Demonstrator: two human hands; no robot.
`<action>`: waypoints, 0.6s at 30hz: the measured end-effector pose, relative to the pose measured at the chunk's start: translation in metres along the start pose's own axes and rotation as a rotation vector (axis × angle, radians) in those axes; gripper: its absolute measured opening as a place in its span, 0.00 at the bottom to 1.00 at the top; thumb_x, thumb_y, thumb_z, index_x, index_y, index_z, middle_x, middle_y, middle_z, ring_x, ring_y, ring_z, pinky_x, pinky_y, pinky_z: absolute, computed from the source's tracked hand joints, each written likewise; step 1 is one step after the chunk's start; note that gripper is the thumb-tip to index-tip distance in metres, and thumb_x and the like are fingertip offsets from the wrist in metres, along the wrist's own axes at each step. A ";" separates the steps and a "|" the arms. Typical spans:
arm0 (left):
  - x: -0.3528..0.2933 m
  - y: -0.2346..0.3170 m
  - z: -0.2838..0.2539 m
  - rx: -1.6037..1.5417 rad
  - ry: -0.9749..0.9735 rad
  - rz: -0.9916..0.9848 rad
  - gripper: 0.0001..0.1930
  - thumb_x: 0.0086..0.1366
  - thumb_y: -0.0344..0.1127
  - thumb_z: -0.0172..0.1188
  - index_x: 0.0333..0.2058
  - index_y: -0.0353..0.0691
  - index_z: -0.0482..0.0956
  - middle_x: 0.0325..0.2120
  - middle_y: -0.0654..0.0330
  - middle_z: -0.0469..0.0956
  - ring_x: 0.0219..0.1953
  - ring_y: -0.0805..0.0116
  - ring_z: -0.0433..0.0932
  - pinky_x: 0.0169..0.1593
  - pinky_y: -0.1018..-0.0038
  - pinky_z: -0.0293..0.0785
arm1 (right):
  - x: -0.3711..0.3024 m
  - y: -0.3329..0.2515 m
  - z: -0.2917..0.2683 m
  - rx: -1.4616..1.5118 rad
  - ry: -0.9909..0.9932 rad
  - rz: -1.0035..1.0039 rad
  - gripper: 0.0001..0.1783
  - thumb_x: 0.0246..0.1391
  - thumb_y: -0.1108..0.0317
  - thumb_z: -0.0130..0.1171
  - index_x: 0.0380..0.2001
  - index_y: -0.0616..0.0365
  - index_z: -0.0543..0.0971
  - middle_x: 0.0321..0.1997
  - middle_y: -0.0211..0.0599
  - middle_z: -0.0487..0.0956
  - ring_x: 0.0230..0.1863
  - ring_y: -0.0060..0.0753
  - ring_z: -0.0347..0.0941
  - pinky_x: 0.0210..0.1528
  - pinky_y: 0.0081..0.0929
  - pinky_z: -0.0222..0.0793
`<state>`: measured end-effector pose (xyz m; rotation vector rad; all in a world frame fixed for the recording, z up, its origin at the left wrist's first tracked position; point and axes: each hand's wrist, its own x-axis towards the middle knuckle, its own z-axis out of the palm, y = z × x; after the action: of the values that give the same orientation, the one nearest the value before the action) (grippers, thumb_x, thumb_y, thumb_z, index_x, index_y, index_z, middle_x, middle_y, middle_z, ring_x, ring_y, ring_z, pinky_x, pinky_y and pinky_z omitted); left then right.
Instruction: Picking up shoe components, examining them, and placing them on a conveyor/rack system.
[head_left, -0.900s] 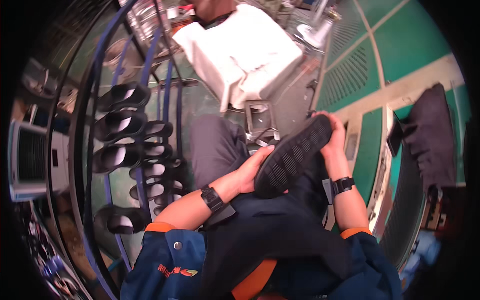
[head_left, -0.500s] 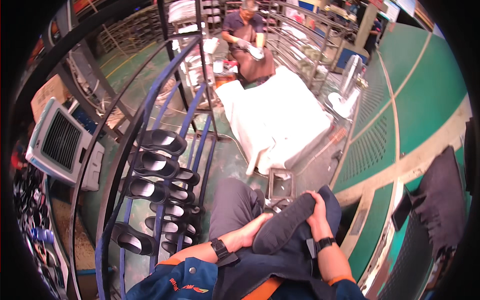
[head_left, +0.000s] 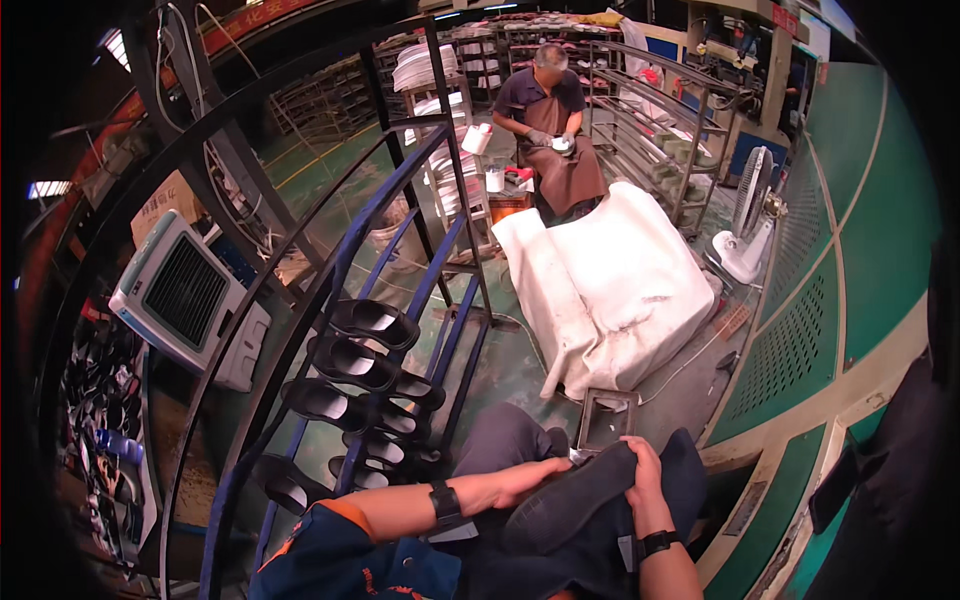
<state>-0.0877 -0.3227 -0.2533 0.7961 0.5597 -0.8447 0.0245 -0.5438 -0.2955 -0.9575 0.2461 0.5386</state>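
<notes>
A black shoe (head_left: 570,503) lies slantwise over my lap, its dark sole turned up. My right hand (head_left: 645,468) is closed round its far end, thumb on the sole. Beside the shoe's left edge is my left hand (head_left: 528,482), its fingers pressed together and partly hidden. A small light-coloured thing shows at these fingertips, too small to name. Just beyond stands a rusty metal frame (head_left: 606,420). On the rack (head_left: 440,255) to my left sit several black shoes (head_left: 375,322) with pale insoles.
A white cloth (head_left: 625,290) covers a bulky block ahead. Behind it, a seated person (head_left: 560,150) in a brown apron handles a small white thing. An air cooler (head_left: 190,295) stands left and a white fan (head_left: 750,225) right. Green machine panels (head_left: 790,345) line my right side.
My view has tilted up and turned left, shifting the scene down and rightward. My left hand has reached farther forward along the shoe's edge. My right hand keeps its grip on the shoe.
</notes>
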 end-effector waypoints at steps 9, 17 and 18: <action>0.122 0.062 0.004 0.320 0.172 0.291 0.34 0.69 0.55 0.51 0.66 0.41 0.62 0.62 0.54 0.66 0.65 0.64 0.63 0.65 0.71 0.58 | 0.008 -0.010 0.022 -0.405 -0.249 0.034 0.16 0.57 0.70 0.48 0.39 0.64 0.83 0.38 0.34 0.81 0.41 0.25 0.76 0.47 0.20 0.68; 0.114 0.055 0.035 -0.142 0.023 0.162 0.17 0.64 0.51 0.59 0.34 0.42 0.81 0.26 0.61 0.81 0.23 0.69 0.79 0.29 0.77 0.74 | 0.010 -0.005 0.021 -0.319 -0.187 -0.091 0.19 0.59 0.63 0.47 0.33 0.67 0.82 0.33 0.36 0.82 0.36 0.25 0.77 0.44 0.21 0.68; 0.112 0.054 0.033 -0.136 0.019 0.196 0.17 0.64 0.51 0.59 0.34 0.42 0.81 0.27 0.61 0.81 0.24 0.69 0.80 0.29 0.77 0.75 | 0.006 -0.005 0.028 -0.305 -0.171 -0.095 0.19 0.60 0.63 0.47 0.33 0.67 0.82 0.33 0.36 0.82 0.36 0.25 0.77 0.43 0.21 0.68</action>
<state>0.0228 -0.3760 -0.2924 0.7215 0.5402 -0.6130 0.0313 -0.5213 -0.2791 -1.2047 -0.0374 0.5771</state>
